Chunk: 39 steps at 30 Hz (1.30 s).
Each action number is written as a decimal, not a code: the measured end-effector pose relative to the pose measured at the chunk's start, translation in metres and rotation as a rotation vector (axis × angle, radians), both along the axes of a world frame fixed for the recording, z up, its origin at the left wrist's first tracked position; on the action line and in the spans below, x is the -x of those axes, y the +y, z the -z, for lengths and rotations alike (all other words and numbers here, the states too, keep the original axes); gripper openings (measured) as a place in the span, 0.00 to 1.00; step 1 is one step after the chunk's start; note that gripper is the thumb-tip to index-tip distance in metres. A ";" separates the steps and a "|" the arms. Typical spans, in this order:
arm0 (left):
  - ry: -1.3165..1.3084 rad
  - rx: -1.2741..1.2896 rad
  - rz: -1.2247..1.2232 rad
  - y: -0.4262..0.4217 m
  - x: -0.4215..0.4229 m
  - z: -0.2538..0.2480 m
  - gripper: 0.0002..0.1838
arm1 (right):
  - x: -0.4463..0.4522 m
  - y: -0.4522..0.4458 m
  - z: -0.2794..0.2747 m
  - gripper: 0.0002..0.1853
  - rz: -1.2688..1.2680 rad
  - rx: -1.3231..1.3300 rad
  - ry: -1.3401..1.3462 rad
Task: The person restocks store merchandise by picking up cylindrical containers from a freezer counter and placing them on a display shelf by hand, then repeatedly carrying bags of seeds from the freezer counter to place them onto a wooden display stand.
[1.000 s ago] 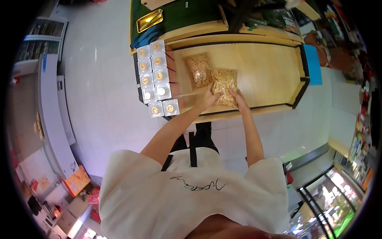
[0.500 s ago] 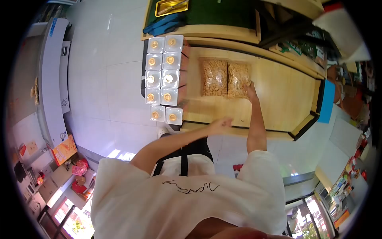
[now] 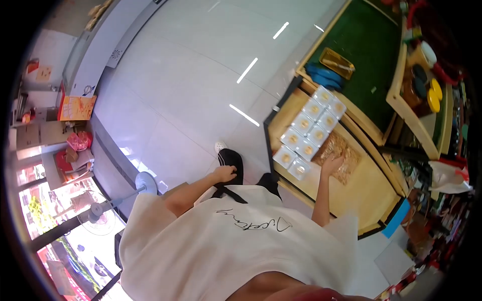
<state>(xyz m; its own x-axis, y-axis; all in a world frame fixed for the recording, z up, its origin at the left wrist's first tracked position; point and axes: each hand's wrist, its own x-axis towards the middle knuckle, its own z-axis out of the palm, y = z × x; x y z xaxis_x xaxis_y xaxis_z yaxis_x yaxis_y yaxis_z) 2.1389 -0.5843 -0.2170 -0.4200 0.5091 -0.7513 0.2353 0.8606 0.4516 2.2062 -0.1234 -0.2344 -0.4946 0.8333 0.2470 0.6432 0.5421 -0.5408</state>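
Ten clear, square-topped plastic containers with round gold centres (image 3: 307, 148) stood on the pale wooden table (image 3: 362, 205), just beside clear plastic packaging filled with light-brown pieces (image 3: 347, 172). Your right hand (image 3: 332, 163) touched that packaging; your left hand (image 3: 225, 173) hung, loosely curled, before your black trousers (image 3: 234, 158). I couldn't tell whether either gripped anything.

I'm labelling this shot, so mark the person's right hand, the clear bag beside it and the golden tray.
Right hand (image 3: 332, 164): head view, back of the hand.
Clear bag (image 3: 351, 162): head view, filled part beside the fingers.
Golden tray (image 3: 333, 56): head view, bare part inside.
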 end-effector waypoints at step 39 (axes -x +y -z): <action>0.334 -0.397 -1.925 -0.590 0.486 0.043 0.20 | 0.912 -0.728 -0.023 0.35 -0.751 0.248 -0.579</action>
